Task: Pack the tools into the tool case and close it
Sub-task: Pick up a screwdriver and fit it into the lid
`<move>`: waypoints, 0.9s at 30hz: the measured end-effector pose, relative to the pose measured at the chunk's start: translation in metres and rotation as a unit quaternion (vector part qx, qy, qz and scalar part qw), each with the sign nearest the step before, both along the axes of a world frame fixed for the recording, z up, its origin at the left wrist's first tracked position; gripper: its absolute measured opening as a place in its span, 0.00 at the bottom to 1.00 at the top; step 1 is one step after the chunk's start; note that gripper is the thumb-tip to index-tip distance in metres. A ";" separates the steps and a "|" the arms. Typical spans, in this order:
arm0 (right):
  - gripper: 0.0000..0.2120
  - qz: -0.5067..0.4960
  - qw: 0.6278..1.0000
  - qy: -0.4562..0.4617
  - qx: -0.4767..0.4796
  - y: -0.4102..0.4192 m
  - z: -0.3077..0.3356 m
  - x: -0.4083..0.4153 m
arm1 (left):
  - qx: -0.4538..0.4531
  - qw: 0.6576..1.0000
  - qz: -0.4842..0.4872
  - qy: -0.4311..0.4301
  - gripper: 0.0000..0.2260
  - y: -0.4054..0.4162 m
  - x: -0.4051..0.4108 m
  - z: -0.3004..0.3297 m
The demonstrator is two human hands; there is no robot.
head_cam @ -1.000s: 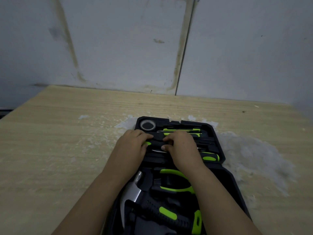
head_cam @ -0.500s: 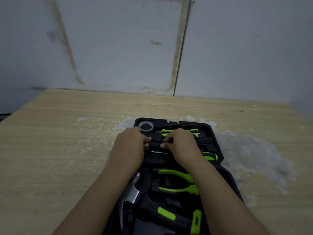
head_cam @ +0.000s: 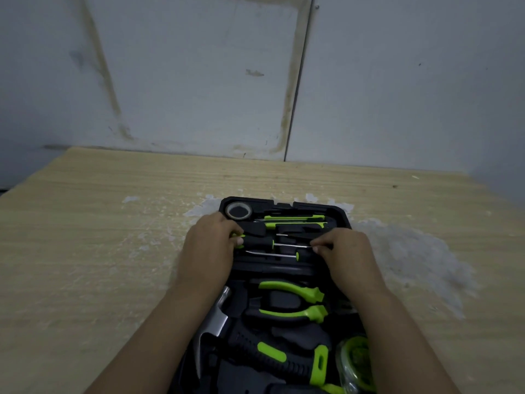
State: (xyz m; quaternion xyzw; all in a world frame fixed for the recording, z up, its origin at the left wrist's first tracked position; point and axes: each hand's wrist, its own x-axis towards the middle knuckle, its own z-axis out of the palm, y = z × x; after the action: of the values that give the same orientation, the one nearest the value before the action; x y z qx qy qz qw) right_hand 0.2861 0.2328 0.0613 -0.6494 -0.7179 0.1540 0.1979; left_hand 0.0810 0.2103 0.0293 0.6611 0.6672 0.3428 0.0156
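Note:
A black tool case (head_cam: 339,214) lies open on the wooden table (head_cam: 85,251), its far half holding a tape roll (head_cam: 238,210) and green-handled drivers (head_cam: 294,218). A black-handled screwdriver (head_cam: 258,242) lies across that half. My left hand (head_cam: 208,248) grips its handle end and my right hand (head_cam: 345,251) pinches its metal tip. In the near half sit green pliers (head_cam: 292,302), a hammer (head_cam: 255,348) and a green tape measure (head_cam: 355,362).
White dust patches (head_cam: 412,260) spread over the table right of the case and behind it. A stained grey wall (head_cam: 199,81) rises at the table's far edge. My forearms cross over the case's near half.
My hands were together over the middle of the screwdriver; they have slid apart, the left to the handle end and the right to the shaft tip. The screwdriver now shows between them.

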 end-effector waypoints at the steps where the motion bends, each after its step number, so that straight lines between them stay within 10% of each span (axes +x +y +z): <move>1: 0.10 -0.002 1.000 0.001 0.013 -0.001 -0.002 -0.001 | 0.004 1.000 -0.009 0.002 0.07 0.000 0.001 0.001; 8: 0.13 0.014 0.995 -0.095 0.019 0.008 -0.014 -0.006 | -0.012 1.000 -0.001 0.023 0.10 0.005 0.004 0.002; 15: 0.10 -0.035 0.996 0.052 0.067 0.011 -0.015 -0.007 | -0.117 0.988 0.041 0.094 0.06 0.008 0.007 0.022; 19: 0.10 -0.217 0.944 0.181 0.170 0.022 -0.010 0.010 | -0.186 0.973 0.052 -0.124 0.08 0.030 -0.006 0.030; 22: 0.25 -0.242 0.963 0.119 0.015 0.035 -0.018 0.015 | -0.131 0.956 0.170 -0.198 0.22 0.046 -0.011 0.018; 27: 0.29 -0.230 0.967 0.068 -0.084 0.046 -0.031 0.018 | -0.210 0.957 0.201 -0.004 0.29 0.051 -0.006 -0.009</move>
State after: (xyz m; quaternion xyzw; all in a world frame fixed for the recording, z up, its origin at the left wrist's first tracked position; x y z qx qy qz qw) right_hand 0.3040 0.2792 0.0304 -0.7993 -0.5188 0.2077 0.2211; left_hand 0.0752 0.2616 0.0207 0.4938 0.8431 0.1937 0.0881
